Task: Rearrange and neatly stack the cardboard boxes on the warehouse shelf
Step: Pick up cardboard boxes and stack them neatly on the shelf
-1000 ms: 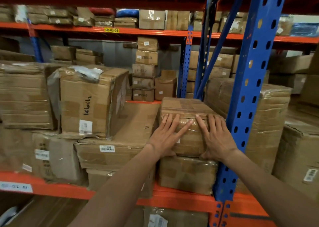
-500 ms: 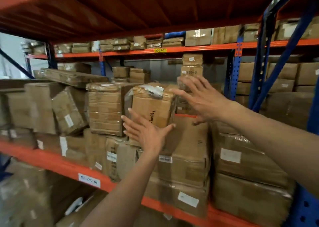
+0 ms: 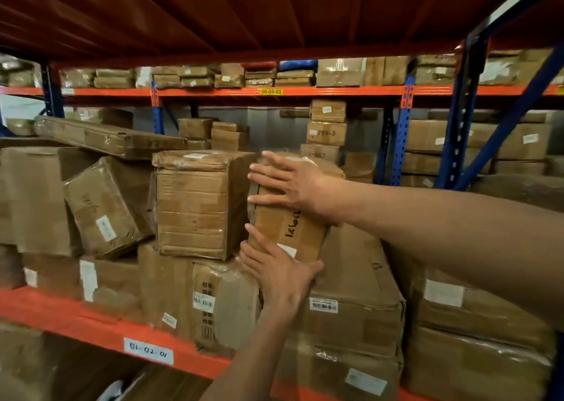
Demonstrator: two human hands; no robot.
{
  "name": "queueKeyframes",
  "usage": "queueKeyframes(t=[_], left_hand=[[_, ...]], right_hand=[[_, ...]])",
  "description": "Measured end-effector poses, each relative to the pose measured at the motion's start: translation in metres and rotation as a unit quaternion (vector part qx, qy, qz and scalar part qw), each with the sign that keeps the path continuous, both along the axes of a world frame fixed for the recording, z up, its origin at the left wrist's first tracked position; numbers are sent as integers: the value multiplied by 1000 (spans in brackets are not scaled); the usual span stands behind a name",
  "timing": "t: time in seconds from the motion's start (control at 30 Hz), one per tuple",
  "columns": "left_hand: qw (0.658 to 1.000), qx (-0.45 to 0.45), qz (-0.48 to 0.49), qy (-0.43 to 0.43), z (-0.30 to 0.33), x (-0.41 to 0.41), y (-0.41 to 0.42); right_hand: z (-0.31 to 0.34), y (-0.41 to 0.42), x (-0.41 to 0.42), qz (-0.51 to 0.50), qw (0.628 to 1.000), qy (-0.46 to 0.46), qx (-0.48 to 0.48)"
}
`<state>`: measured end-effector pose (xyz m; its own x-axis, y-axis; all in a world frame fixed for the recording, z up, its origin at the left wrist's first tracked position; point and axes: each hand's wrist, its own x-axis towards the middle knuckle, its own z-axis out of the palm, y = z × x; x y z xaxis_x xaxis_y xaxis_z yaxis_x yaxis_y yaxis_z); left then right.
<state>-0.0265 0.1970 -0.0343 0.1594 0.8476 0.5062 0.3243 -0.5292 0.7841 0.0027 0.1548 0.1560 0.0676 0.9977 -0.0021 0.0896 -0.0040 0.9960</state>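
A cardboard box with black handwriting (image 3: 287,230) stands on a wide flat carton (image 3: 351,281) in the middle of the orange shelf (image 3: 76,318). My right hand (image 3: 290,184) lies flat on its upper front, fingers spread toward the left edge. My left hand (image 3: 277,269) presses on its lower left corner from below. Just to its left stands a taped box (image 3: 195,205), close against it. Both hands touch the handwritten box; neither wraps fully around it.
A tilted box (image 3: 106,208) leans at the left, with a long flat carton (image 3: 106,138) lying across the stack behind. Wrapped cartons (image 3: 476,339) fill the right. Blue uprights (image 3: 457,132) stand at the right, and more boxes fill the rear racks.
My hands left the small box by the blue upright, swung left, and now rest on the handwritten box. The view has turned left and up.
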Motion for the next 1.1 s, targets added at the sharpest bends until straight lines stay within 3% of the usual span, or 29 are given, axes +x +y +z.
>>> queueKeyframes(t=[0.2, 0.27, 0.4, 0.53, 0.77, 0.9, 1.1], left_hand=[[994, 88, -43, 53, 24, -12, 20], [983, 154, -64, 79, 39, -14, 19], [932, 313, -122, 137, 78, -9, 7], [879, 413, -153, 184, 110, 10, -32], [793, 518, -229, 227, 141, 89, -128], [742, 574, -230, 259, 137, 125, -156], [748, 558, -225, 280, 133, 143, -143]], right_hand=[[23, -15, 0, -6, 997, 73, 23], [30, -39, 14, -5, 993, 100, 55], [38, -106, 44, -23, 975, 162, 153], [38, -176, 64, -63, 953, 186, 230], [3, -301, 112, -116, 882, 235, 391], [-37, -341, 140, -154, 842, 288, 430], [-45, -332, 175, -111, 841, 308, 430]])
